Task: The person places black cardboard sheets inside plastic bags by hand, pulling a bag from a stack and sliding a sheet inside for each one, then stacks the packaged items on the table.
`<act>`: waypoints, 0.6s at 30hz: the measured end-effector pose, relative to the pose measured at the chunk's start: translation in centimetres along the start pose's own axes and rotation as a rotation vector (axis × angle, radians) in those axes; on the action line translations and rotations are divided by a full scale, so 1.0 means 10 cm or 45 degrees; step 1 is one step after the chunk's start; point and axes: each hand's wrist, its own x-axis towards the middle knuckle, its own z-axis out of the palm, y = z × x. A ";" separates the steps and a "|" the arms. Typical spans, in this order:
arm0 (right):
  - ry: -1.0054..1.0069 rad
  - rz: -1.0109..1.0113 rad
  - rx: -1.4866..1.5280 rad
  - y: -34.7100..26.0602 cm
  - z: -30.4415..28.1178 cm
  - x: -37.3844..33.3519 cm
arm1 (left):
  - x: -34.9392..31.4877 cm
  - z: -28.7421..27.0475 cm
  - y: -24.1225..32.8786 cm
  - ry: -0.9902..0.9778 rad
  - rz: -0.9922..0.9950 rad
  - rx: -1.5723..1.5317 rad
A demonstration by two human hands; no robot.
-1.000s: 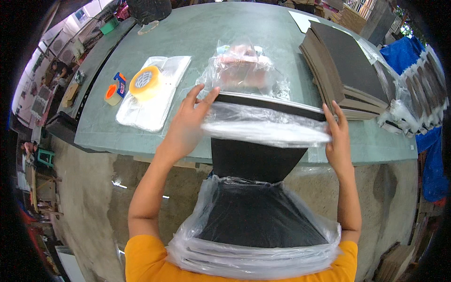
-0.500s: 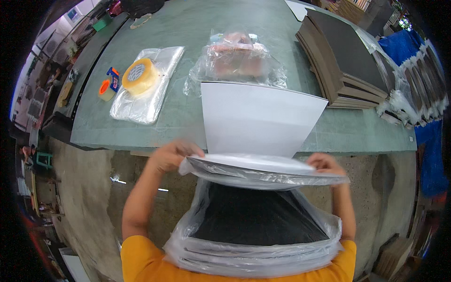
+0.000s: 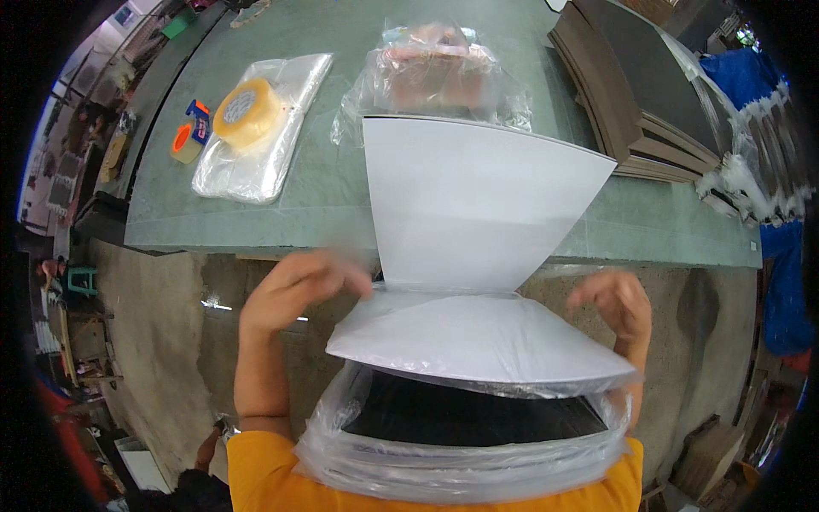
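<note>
A white board in a clear plastic sleeve lies tilted above a stack of plastic-wrapped black boards close against my body. My left hand is beside the sleeve's far left corner, its bent fingers apart and slightly blurred; its fingertips reach near the edge. To the right of the sleeve, my right hand hangs with curled, parted fingers and nothing in them. Beyond the sleeve, a bare white board leans up against the table's near edge.
On the green table sit a tape roll on folded clear bags, a small tape dispenser and a crumpled clear bag. Stacked grey-brown boards stand at the right. Another person shows at lower left.
The wrapped white board has tipped down toward me, so its white face now shows. Both hands have come off its sides, the right one moving clear. My view has shifted slightly.
</note>
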 end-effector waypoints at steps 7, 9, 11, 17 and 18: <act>-0.654 0.575 -1.081 1.15 0.27 0.25 | 0.18 0.71 -1.09 -0.501 -0.077 0.575; -0.489 0.698 -1.146 1.56 -0.05 0.28 | 0.18 0.51 -1.28 -0.477 -0.392 0.681; -0.366 0.773 -1.133 1.78 -0.28 0.36 | 0.44 0.24 -0.75 -0.681 -0.525 0.896; -0.274 0.850 -1.343 1.72 -0.21 0.43 | 1.78 -0.80 0.92 0.958 0.669 1.099; -0.270 0.839 -1.355 1.72 -0.18 0.47 | 2.01 -1.07 0.79 1.109 0.715 1.339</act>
